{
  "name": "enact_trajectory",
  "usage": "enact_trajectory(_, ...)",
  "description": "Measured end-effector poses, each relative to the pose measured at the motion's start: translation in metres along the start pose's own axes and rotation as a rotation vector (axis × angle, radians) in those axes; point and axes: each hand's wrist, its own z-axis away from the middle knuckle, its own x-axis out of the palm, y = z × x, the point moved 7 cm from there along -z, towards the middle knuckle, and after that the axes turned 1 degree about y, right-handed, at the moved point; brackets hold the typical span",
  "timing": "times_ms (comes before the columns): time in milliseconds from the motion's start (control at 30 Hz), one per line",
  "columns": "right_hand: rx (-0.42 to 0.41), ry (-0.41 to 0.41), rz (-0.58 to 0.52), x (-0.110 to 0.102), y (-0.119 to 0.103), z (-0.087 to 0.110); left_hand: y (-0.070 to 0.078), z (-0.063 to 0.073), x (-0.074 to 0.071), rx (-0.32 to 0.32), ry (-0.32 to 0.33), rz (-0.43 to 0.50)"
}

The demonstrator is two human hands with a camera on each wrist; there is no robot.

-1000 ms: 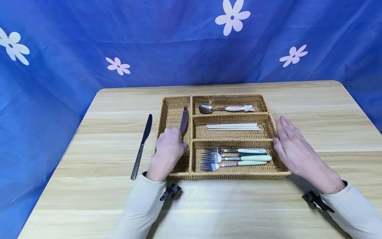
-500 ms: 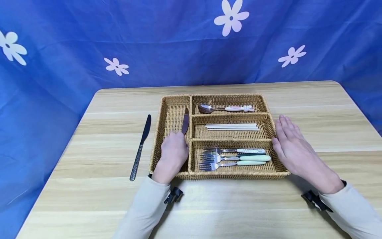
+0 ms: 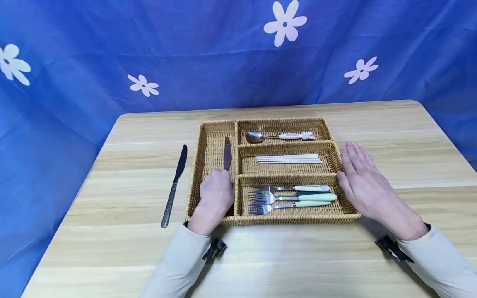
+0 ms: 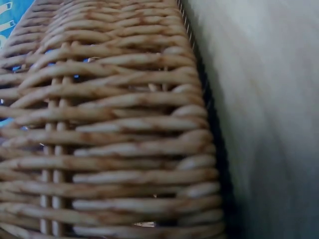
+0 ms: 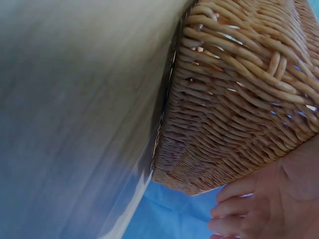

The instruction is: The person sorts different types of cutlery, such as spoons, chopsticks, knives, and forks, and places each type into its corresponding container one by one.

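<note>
In the head view a woven cutlery tray (image 3: pixel 290 221) lies on the table. My left hand (image 3: pixel 217 191) is in its long left compartment, fingers curled round the handle of a table knife (image 3: pixel 227 154); the blade points away from me and the handle is hidden. My right hand (image 3: pixel 367 188) rests with straight fingers against the tray's right side. A second, dark table knife (image 3: pixel 174 186) lies on the table left of the tray. The left wrist view is filled by the wicker wall (image 4: pixel 119 134); the right wrist view shows fingers (image 5: pixel 232 206) beside the wicker.
The tray's right part has three compartments: a spoon (image 3: pixel 279 136) with a rabbit-ended handle at the back, white chopsticks (image 3: pixel 288 158) in the middle, several forks (image 3: pixel 294 198) in front. A blue curtain (image 3: pixel 208 62) with white flowers hangs behind the table (image 3: pixel 93 231).
My left hand has shifted slightly right and forward within the left compartment, and the knife in it has turned to lie straighter. My right hand has stayed at the tray's side.
</note>
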Motion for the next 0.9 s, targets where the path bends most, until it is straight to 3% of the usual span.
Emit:
enact_trajectory(567, -0.013, 0.016, 0.012, -0.0018, -0.0046, -0.0013, -0.0071, 0.0038, -0.0026, 0.013, -0.061, 0.026)
enact_trajectory(900, -0.007, 0.023, 0.004, -0.0014, -0.0039, 0.0003, -0.0078, 0.0016, 0.0061, 0.034, -0.121, 0.000)
